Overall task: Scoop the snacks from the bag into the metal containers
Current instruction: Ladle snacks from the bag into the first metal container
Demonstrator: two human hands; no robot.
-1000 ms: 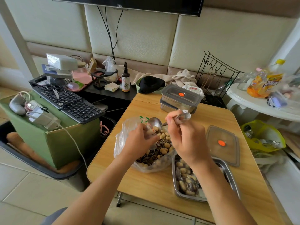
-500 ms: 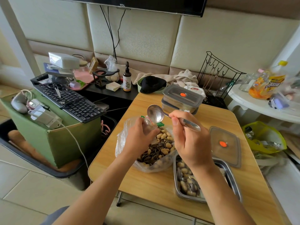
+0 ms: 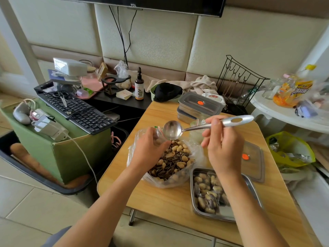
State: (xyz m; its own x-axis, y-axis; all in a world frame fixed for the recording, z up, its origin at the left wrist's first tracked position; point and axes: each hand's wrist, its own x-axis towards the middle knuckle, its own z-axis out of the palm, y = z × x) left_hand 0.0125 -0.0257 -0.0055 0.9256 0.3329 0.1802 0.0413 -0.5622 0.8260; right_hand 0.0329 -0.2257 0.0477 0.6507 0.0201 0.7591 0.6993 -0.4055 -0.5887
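Head view: spoon (image 3: 172, 130) in right hand (image 3: 222, 148), above bag (image 3: 156, 181).

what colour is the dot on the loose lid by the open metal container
Orange. The dot on the lid shows best in the head view.

Bright daylight, blurred and warped edges

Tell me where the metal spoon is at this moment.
In the head view, the right hand holds the metal spoon at centre, its bowl just above the open snack bag, close to the left hand.
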